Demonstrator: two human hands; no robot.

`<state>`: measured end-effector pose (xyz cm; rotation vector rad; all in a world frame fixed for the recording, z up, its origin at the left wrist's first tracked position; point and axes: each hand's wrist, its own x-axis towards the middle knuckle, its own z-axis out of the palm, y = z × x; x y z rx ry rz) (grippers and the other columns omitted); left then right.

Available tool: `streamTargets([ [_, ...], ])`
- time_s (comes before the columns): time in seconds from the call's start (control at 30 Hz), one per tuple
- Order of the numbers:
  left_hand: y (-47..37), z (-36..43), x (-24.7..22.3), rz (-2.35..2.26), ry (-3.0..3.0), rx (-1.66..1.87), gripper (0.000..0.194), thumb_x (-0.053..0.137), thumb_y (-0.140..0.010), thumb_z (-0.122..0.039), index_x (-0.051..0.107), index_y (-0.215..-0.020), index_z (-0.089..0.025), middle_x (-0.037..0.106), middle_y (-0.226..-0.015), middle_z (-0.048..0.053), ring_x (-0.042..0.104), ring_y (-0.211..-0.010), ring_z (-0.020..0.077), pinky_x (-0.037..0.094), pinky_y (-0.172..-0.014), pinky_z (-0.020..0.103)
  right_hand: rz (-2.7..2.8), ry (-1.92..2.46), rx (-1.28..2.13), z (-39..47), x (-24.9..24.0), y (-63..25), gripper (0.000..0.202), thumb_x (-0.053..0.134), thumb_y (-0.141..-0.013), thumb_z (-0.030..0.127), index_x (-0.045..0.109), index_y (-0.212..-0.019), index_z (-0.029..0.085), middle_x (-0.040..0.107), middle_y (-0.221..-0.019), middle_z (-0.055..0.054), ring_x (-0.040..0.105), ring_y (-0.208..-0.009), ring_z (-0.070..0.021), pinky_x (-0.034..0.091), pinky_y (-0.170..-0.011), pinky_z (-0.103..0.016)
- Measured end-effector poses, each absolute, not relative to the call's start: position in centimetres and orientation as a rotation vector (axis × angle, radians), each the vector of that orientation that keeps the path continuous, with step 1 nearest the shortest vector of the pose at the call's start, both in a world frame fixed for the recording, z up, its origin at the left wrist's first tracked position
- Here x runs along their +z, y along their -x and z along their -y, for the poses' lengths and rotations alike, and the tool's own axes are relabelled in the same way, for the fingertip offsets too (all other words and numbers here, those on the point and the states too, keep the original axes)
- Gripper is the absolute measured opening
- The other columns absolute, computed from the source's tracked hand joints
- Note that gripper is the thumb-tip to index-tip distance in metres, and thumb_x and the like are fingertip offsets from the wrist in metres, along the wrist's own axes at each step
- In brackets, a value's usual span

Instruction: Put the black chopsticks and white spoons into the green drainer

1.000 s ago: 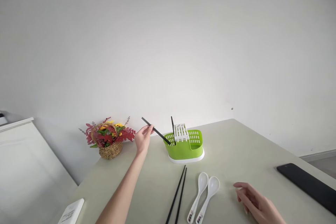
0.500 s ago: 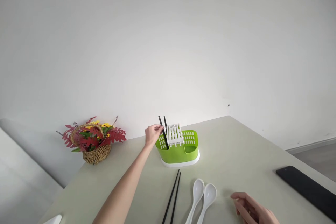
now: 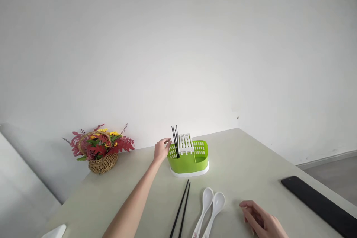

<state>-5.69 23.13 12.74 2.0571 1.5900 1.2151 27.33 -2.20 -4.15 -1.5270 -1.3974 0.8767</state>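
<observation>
My left hand [image 3: 162,149] is beside the left end of a green drainer basket [image 3: 185,165] on a white base. Its thumb and forefinger are slightly apart, with nothing between them. Several black chopsticks [image 3: 175,137] stand, leaning a little, in the basket's left compartment, just right of my fingertips. A white slatted rack [image 3: 186,143] covers the basket's middle. My right hand [image 3: 262,220] rests low at the right, fingers loosely curled and holding nothing visible. Left of it lie two white spoons [image 3: 206,198], bowls facing up. Two more black chopsticks [image 3: 180,207] lie next to the spoons on the table.
The pale table [image 3: 237,163] meets a white wall at the back. A wicker basket [image 3: 103,164] of red and yellow flowers stands at the left. A long black case-like object [image 3: 318,202] lies at the right, and a white corner [image 3: 55,231] shows at the lower left.
My left hand has let go of the black chopsticks, which now stand closer together in the green basket, and has drawn back slightly left. The view has shifted a little.
</observation>
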Motion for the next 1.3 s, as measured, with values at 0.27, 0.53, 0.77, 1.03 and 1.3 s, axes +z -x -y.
streamTargets([
  [0.27,8.3,-16.8,12.4,-1.513,-2.121,1.202,0.026,0.058,-0.086,-0.033,0.070,-0.104,-0.019,0.074,-0.089,0.005,0.069,-0.078,0.0182,0.055,-0.074,0.029,1.446,1.543,0.814,2.7,-4.7,-27.2,0.042,0.048,-0.090,0.065,0.064,-0.098,0.028,0.066,-0.071,0.002,0.059,-0.061,-0.0182,0.049,-0.063,-0.028],
  [0.53,5.5,-13.2,15.1,-1.174,-2.399,0.851,0.029,0.071,-0.077,-0.028,0.073,-0.106,-0.022,0.073,-0.089,0.003,0.066,-0.071,0.0159,0.050,-0.065,0.024,1.423,1.521,0.827,3.0,-4.4,-27.2,0.040,0.050,-0.092,0.061,0.063,-0.108,0.026,0.065,-0.072,0.002,0.059,-0.062,-0.0180,0.049,-0.065,-0.028],
  [0.77,4.8,-13.9,16.1,-1.223,-2.455,0.851,0.035,0.053,-0.097,-0.050,0.074,-0.090,-0.023,0.073,-0.076,0.002,0.063,-0.057,0.0149,0.047,-0.062,0.025,1.419,1.509,0.856,2.7,-4.6,-27.4,0.039,0.050,-0.091,0.063,0.064,-0.101,0.027,0.065,-0.072,0.001,0.059,-0.061,-0.0177,0.049,-0.063,-0.028],
  [1.03,4.6,-19.7,18.0,-1.444,-2.417,0.961,0.050,0.037,-0.101,-0.058,0.069,-0.089,-0.023,0.069,-0.068,0.000,0.063,-0.055,0.0150,0.047,-0.062,0.025,1.412,1.539,0.868,2.4,-5.0,-27.8,0.040,0.051,-0.090,0.063,0.066,-0.101,0.028,0.066,-0.070,0.001,0.059,-0.059,-0.0166,0.050,-0.060,-0.025],
  [1.3,3.5,-22.8,17.7,-1.519,-2.390,1.081,0.037,0.048,-0.099,-0.052,0.065,-0.114,-0.023,0.077,-0.091,0.002,0.070,-0.065,0.0156,0.050,-0.064,0.026,1.428,1.560,0.872,2.3,-5.2,-28.0,0.039,0.051,-0.089,0.063,0.066,-0.102,0.028,0.067,-0.071,0.001,0.061,-0.061,-0.0171,0.050,-0.061,-0.024],
])
